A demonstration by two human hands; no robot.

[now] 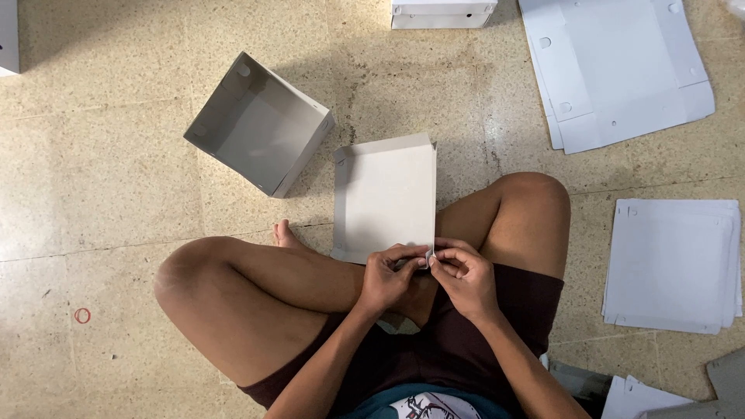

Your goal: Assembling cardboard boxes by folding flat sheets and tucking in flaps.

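A: From the head camera, what lies on the floor around the person?

B: A finished grey open box (260, 124) sits tilted at upper left, its opening facing up. A white closed box (442, 13) is at the top edge. Flat white cardboard blanks (621, 70) with small punched holes are spread at upper right, and a neat stack of white sheets (671, 264) lies at right, well apart from the hands.

A: And the piece being worked?

B: A half-folded white box (386, 198) rests between the crossed legs, its long axis running away from the person, the raised far wall pointing up the picture.

A: The hands?

B: The left hand (388, 275) and right hand (462, 275) meet at the near right corner, fingers narrowed and pinching the cardboard flap there
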